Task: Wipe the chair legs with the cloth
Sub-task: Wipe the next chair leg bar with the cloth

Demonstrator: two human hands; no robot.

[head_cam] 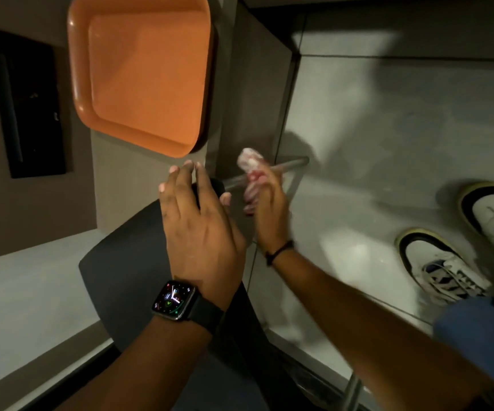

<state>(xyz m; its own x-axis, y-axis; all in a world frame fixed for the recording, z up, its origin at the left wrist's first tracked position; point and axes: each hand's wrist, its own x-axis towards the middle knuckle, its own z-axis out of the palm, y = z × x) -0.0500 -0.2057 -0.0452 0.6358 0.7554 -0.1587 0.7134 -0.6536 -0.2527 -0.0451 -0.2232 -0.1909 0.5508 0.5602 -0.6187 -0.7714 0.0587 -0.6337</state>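
The cloth is held bunched in the right hand, wrapped against a chair leg running rightward along the floor. The left hand, fingers spread, is rested on the chair.

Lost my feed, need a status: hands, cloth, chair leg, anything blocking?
Right hand gripping cloth, wrapped on grey chair leg. Left hand open, resting on black chair. Nothing blocking the leg.
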